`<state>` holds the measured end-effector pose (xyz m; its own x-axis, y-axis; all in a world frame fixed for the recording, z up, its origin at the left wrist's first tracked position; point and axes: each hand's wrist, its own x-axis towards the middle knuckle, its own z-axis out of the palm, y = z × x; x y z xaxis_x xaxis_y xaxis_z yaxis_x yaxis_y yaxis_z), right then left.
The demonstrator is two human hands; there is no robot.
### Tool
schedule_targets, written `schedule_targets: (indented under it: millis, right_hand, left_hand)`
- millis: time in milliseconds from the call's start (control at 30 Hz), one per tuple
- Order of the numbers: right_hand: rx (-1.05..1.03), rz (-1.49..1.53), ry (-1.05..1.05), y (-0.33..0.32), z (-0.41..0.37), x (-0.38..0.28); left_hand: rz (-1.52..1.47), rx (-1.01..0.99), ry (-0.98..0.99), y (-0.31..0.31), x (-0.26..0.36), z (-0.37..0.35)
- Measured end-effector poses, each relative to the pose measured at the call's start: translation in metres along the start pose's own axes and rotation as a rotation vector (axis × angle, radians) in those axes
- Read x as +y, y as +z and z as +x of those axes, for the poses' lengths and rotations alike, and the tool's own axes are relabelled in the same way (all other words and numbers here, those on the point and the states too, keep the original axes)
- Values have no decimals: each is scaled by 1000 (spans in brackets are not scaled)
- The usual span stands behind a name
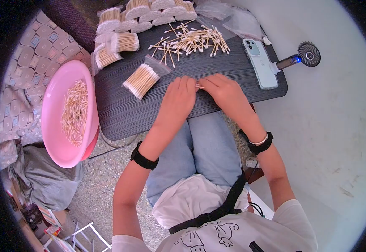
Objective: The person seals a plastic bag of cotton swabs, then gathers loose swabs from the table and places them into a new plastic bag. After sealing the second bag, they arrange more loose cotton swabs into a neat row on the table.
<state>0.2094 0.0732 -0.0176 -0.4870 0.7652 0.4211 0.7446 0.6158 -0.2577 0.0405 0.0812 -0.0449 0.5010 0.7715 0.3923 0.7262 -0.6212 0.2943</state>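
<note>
My left hand [178, 97] and my right hand [225, 90] meet over the front part of the dark table, fingers bent and closed. Between their fingertips shows a short bit of cotton swabs [199, 86], mostly hidden by the fingers. To the left of my left hand lies a clear zip bag of cotton swabs [142, 80], tilted on the table. A loose heap of cotton swabs [195, 40] spreads beyond both hands.
Filled swab bags [137, 14] are stacked at the back left. Empty clear bags [237, 19] lie at the back right. A phone [261, 67] with a small fan [308, 54] rests at the right edge. A pink basin [55, 122] holding swabs stands left of the table [120, 113].
</note>
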Motion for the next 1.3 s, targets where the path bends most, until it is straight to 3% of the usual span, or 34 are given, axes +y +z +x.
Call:
schedule_targets:
  millis: [100,200,300,400,600,800,900,1000,1100,1300]
  right_hand:
    - [-12,171,-46,-2,2,9]
    - [-141,501,279,-15,6,2]
    - [44,605,146,-13,10,-2]
    - [27,1035,385,-10,16,-13]
    - [-31,828,222,6,21,-13]
    - [-96,974,207,6,21,-19]
    - [-49,675,133,3,23,-19]
    - [-104,470,212,-7,21,-23]
    - [-124,386,236,-11,20,-26]
    - [-106,681,290,-5,18,-32]
  left_hand:
    - [-47,-79,-23,-5,1,-2]
    - [-331,-131,-143,-10,1,-4]
    - [-456,-144,-239,-17,7,-6]
    - [-634,-140,-195,-14,11,-4]
    - [-794,-105,-218,-14,14,-6]
    - [-1191,-240,-341,-22,13,-14]
    - [-1487,-336,-498,-33,14,-17]
    - [-1703,-432,-521,-36,6,-20]
    - [-1681,-366,-599,-37,14,-26]
    - [-1731,-300,-571,-44,11,-32]
